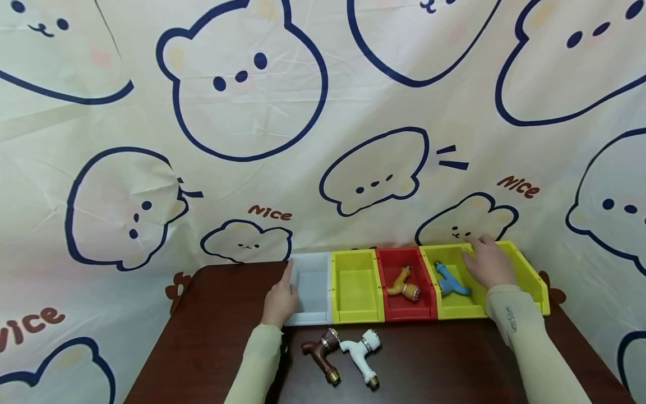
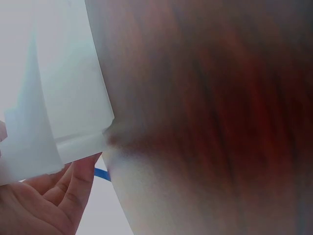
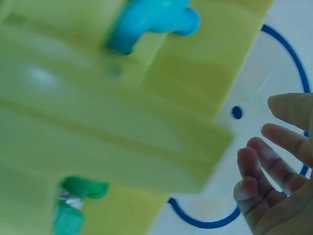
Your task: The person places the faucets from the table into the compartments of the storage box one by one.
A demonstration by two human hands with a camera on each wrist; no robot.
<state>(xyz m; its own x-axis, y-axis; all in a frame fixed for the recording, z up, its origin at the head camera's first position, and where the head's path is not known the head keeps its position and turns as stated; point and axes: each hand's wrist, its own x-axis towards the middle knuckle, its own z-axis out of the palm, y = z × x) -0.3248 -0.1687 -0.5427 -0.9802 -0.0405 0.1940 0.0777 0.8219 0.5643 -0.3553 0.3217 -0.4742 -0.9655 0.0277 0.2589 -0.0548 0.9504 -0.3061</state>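
Crisp head view, hazy wrist views

We see soft, even light and fairly sharp detail in the head view. The left wrist view washes out the pale bin (image 2: 73, 73) and blurs the table (image 2: 220, 98); in the right, glare spots a blurry yellow bin (image 3: 98, 137).

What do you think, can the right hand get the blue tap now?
Probably yes. The right hand is close to the blue tap and looks empty, and nothing covers the yellow bin around it from above.
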